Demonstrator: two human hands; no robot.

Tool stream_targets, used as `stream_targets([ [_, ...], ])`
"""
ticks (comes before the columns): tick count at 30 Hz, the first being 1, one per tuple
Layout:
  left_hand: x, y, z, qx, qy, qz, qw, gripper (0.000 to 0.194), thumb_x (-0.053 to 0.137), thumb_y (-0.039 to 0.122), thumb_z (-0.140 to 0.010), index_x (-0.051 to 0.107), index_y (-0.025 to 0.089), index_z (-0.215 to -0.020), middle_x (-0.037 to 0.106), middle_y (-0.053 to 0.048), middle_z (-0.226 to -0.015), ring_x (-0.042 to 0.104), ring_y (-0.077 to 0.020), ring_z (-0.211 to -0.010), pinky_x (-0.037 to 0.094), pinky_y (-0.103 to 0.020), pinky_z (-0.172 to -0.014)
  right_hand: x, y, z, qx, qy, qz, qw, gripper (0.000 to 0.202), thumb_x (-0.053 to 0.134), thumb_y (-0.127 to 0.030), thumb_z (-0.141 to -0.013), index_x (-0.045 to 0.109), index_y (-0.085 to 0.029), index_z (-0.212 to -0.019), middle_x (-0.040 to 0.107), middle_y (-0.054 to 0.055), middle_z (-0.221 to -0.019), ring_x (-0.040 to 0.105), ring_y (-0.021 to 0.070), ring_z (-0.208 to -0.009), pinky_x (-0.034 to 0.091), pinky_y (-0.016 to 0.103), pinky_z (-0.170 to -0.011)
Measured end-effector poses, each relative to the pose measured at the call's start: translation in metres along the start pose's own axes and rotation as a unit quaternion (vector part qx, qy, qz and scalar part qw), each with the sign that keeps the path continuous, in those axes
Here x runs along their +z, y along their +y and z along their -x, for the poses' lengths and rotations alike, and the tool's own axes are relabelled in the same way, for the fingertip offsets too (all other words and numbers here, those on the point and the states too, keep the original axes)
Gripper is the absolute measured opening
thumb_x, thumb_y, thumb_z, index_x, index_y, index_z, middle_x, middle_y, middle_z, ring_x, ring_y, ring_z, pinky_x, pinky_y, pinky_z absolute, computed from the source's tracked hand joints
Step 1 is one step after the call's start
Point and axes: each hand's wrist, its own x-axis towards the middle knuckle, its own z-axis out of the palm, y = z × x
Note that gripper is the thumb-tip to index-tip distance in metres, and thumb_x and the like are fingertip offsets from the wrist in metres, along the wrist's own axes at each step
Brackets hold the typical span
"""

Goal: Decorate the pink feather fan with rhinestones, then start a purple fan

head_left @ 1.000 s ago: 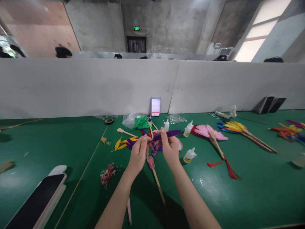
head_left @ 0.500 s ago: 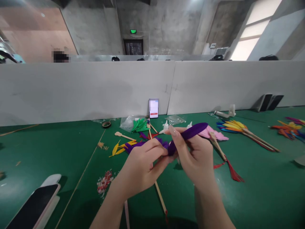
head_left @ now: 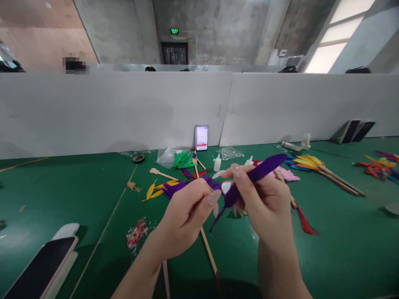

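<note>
My right hand (head_left: 264, 199) grips a purple feather (head_left: 232, 195), its broad tip up to the right and its thin quill pointing down left. Beside it, my left hand (head_left: 190, 211) has its fingers pinched together; what they hold, if anything, is hidden. Behind the left hand lie purple feathers (head_left: 174, 189) and yellow feathers (head_left: 151, 192). A wooden stick (head_left: 208, 251) with a red end passes beneath the hands. Near the right hand's fingertips is a small round white-centred object (head_left: 226, 187), partly covered.
A phone (head_left: 202, 138) leans on the white partition (head_left: 124, 108). Green feathers (head_left: 183, 160), a white bottle (head_left: 217, 162), black tape (head_left: 139, 158) and a wooden spoon-shaped piece (head_left: 163, 174) lie ahead. Feather fans (head_left: 307, 162) are right; another phone (head_left: 43, 265) is lower left.
My hands have moved apart. The purple feather has shifted right and up with my right hand, baring its quill. The view has tilted slightly down.
</note>
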Motion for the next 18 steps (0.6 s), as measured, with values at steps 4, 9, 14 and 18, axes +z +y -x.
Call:
stream_targets([
  [4, -0.002, 0.003, 0.0, 0.032, -0.027, -0.075, 0.996, 0.019, 0.037, 0.022, -0.092, 0.049, 0.019, -0.078, 0.049, 0.0, -0.072, 0.046, -0.0098, -0.066, 0.038, -0.022, -0.059, -0.003, -0.003, 0.001, -0.006, 0.011, -0.002, 1.0, 0.018, 0.052, -0.025, -0.088, 0.068, -0.022, -0.082, 0.057, -0.005, -0.05, 0.046, 0.0041, -0.03, 0.034, 0.015, -0.027],
  [9, -0.005, 0.012, 0.002, 0.034, -0.059, -0.127, 0.989, 0.017, 0.035, 0.015, -0.091, 0.049, 0.02, -0.083, 0.055, -0.001, -0.082, 0.051, -0.0094, -0.072, 0.042, -0.019, -0.063, -0.002, -0.005, 0.004, 0.011, 0.035, 0.001, 0.999, 0.019, 0.053, -0.028, -0.088, 0.068, -0.022, -0.08, 0.048, -0.006, -0.042, 0.04, 0.0049, -0.028, 0.03, 0.016, -0.026],
  [14, -0.008, 0.018, 0.006, 0.04, -0.116, -0.186, 0.975, 0.025, 0.036, 0.014, -0.091, 0.048, 0.026, -0.109, 0.059, -0.001, -0.1, 0.057, -0.0102, -0.086, 0.047, -0.019, -0.073, -0.001, -0.004, 0.005, 0.014, 0.07, 0.025, 0.997, 0.018, 0.053, -0.028, -0.088, 0.068, -0.022, -0.081, 0.039, -0.008, -0.039, 0.035, 0.0045, -0.03, 0.026, 0.017, -0.028],
  [18, -0.005, 0.013, 0.006, 0.071, -0.106, -0.254, 0.959, 0.031, 0.039, 0.016, -0.09, 0.046, 0.026, -0.118, 0.06, -0.004, -0.103, 0.059, -0.0143, -0.093, 0.05, -0.023, -0.078, -0.002, 0.0, 0.002, -0.018, 0.079, 0.096, 0.992, 0.018, 0.052, -0.025, -0.087, 0.068, -0.02, -0.082, 0.044, -0.006, -0.042, 0.036, 0.0056, -0.032, 0.029, 0.018, -0.03],
])
